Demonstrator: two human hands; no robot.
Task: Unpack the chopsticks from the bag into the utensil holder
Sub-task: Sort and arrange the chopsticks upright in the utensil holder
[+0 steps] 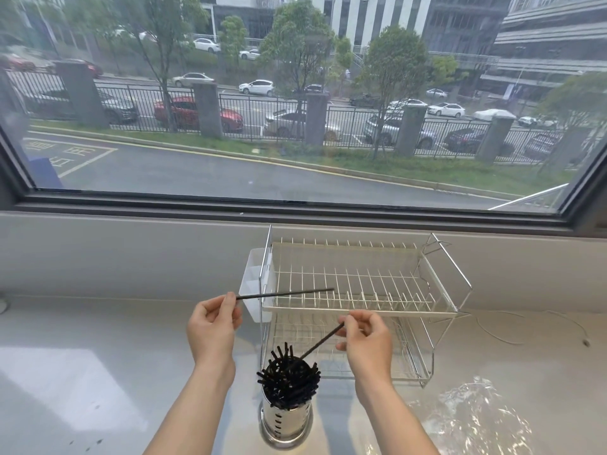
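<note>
Nearly done: my left hand (212,326) pinches one chopstick (285,293), my right hand (366,339) lowers another chopstick (323,339) into the utensil holder (285,418), already crowded; the clear bag (476,418) lies crumpled on the surface (82,372), seemingly emptied.

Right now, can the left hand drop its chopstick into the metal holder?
Probably yes. The left hand pinches one chopstick just above and left of the holder, with open space between them; the right hand's chopstick already angles into it.
</note>
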